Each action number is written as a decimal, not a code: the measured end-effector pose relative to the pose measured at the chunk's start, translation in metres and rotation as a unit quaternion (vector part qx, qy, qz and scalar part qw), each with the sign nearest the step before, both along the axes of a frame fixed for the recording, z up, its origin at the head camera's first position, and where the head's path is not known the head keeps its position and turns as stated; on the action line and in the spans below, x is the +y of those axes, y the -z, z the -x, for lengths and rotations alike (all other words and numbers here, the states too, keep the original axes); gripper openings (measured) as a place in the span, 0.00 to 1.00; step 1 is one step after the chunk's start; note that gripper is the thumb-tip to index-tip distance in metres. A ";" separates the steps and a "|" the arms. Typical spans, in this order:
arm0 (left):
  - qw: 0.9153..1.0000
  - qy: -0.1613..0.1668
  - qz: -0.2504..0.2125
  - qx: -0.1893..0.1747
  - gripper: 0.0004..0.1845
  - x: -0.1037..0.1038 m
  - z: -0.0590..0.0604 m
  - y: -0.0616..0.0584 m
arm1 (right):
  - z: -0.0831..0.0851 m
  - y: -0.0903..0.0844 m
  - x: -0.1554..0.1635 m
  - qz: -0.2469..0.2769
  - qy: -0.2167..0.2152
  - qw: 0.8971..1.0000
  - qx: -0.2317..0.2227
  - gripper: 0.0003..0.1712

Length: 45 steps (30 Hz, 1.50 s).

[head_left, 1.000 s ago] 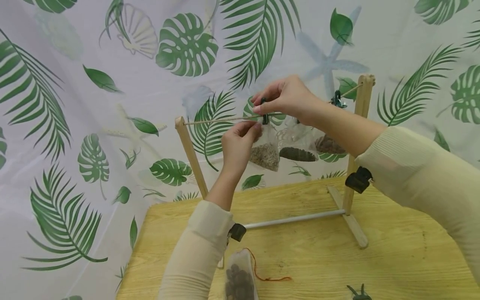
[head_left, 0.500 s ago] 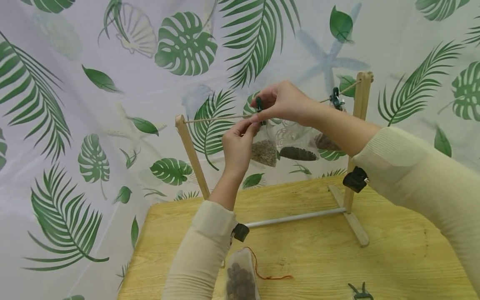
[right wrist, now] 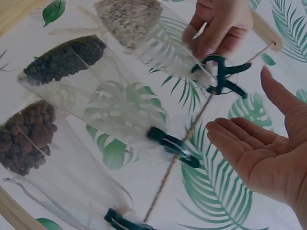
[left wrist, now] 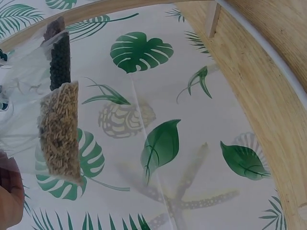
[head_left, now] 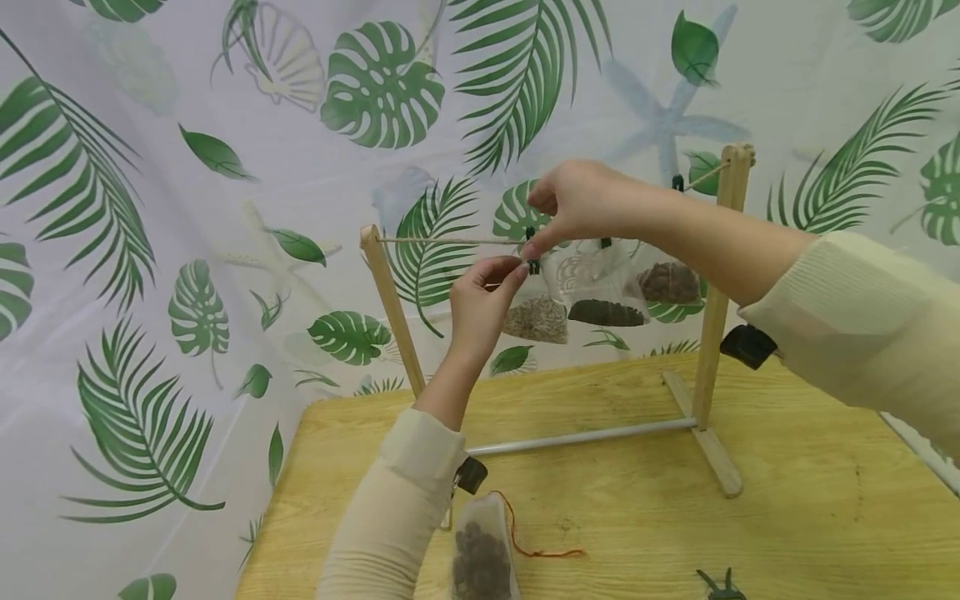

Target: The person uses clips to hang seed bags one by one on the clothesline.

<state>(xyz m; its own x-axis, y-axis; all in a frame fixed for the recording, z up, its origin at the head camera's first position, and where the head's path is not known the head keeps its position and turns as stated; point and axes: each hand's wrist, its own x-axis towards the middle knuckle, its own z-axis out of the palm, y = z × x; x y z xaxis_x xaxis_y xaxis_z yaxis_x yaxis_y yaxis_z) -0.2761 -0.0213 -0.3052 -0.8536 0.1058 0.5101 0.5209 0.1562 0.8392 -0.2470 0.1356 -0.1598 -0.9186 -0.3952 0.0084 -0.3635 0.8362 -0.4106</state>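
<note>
A clear bag of tan pellets (head_left: pixel 536 321) hangs from the string (head_left: pixel 442 242), held there by a dark green clip (right wrist: pixel 220 75). At the bag's top edge, beside the clip, my left hand (head_left: pixel 483 308) pinches the plastic between thumb and fingers. My right hand (right wrist: pixel 268 148) is just off the clip's handles, thumb and fingers spread, with nothing between them. Further right along the string hang a clear bag of dark pellets (head_left: pixel 606 313) and a bag of brown lumps (head_left: pixel 667 283), each by a clip.
Wooden posts (head_left: pixel 720 333) joined by a white rod (head_left: pixel 585 439) carry the string above a wood-grain table (head_left: pixel 600 517). Near the front lie a mesh bag of brown balls (head_left: pixel 482 562) with an orange cord (head_left: pixel 547 553) and a loose green clip (head_left: pixel 722 587). Behind hangs a leaf-print cloth (head_left: pixel 300 192).
My right hand has let go of the green clip and lifted slightly away from it. The clip now grips the bag on the string. My left hand stays at the bag's edge.
</note>
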 end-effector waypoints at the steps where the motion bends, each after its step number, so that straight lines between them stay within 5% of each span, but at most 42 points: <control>1: 1.000 0.003 0.004 -0.003 0.11 -0.001 0.000 0.001 | -0.003 -0.001 -0.001 -0.010 0.003 1.000 0.001 0.41; 4: 1.000 0.009 0.019 -0.004 0.12 -0.004 -0.002 0.004 | -0.010 -0.003 -0.005 -0.025 -0.001 1.000 0.011 0.43; 8: 0.999 0.010 0.030 -0.006 0.13 -0.010 -0.005 0.008 | -0.019 0.000 -0.007 -0.027 -0.023 0.998 0.051 0.17; 15: 1.000 0.000 0.027 -0.012 0.13 -0.023 -0.012 0.019 | -0.038 0.005 -0.007 0.004 -0.042 0.993 0.112 0.29; 23: 0.998 0.010 0.049 -0.043 0.11 -0.034 -0.025 0.036 | -0.056 0.018 -0.006 -0.013 -0.040 0.995 0.092 0.15; 34: 0.989 0.063 0.126 -0.048 0.12 -0.045 -0.049 0.074 | -0.062 0.061 0.006 0.007 -0.055 0.993 0.107 0.18; 45: 0.974 0.074 0.190 -0.095 0.12 -0.065 -0.060 0.106 | -0.067 0.137 0.024 0.013 -0.050 0.992 0.111 0.24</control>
